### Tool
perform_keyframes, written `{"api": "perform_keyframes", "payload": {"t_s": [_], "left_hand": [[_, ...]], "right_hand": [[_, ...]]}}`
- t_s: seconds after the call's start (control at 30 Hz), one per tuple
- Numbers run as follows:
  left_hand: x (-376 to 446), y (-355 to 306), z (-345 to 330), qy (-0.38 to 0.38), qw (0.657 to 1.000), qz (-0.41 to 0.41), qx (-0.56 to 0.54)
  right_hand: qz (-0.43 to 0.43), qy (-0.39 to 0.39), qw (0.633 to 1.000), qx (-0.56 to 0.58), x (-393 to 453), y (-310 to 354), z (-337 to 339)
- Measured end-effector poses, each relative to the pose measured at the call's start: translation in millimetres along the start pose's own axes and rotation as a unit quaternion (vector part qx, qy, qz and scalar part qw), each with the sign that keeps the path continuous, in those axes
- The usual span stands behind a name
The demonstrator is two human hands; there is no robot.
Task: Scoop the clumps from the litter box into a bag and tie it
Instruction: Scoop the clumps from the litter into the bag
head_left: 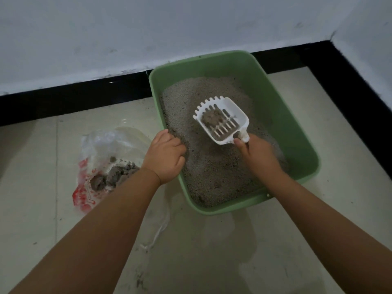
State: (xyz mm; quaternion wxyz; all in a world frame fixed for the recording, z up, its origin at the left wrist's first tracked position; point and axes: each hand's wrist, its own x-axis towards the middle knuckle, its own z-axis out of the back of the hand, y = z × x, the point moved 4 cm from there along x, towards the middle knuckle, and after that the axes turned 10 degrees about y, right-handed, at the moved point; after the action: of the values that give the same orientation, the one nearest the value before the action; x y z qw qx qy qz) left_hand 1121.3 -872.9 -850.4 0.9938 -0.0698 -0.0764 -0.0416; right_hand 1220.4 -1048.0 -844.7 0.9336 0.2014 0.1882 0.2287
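A green litter box (pixel 275 115) full of grey litter stands on the floor by the wall. My right hand (pixel 257 154) grips the handle of a white slotted scoop (pixel 231 111) held above the litter, with a grey clump (pixel 212 118) lying in it. My left hand (pixel 166 157) grips the box's left rim, fingers curled over the edge. To the left on the floor lies an open clear plastic bag (pixel 99 149) with red print, holding several grey clumps (pixel 112 177).
A white wall with a black baseboard (pixel 74 98) runs behind the box and turns a corner at the right. Pale floor tiles (pixel 212 251) lie in front. A thin white strip (pixel 161 228) trails on the floor near the box's front corner.
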Motion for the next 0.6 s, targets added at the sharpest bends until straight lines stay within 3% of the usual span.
{"api": "perform_keyframes", "payload": {"t_s": [0.23, 0.47, 0.6], "left_hand": [[-11.6, -14.7, 1.9, 0.032, 0.999, -0.007, -0.010], [-32.5, -22.4, 4.6, 0.051, 0.994, -0.018, -0.092], [-60.6, -2.0, 16.6, 0.054, 0.993, 0.075, -0.080]], "right_hand": [[0.009, 0.012, 1.000, -0.010, -4.7, 8.8, 6.0], [-0.005, 0.027, 0.998, -0.058, -7.5, 12.2, 0.1], [0.022, 0.047, 0.999, -0.016, -14.3, 28.1, -5.0]]}}
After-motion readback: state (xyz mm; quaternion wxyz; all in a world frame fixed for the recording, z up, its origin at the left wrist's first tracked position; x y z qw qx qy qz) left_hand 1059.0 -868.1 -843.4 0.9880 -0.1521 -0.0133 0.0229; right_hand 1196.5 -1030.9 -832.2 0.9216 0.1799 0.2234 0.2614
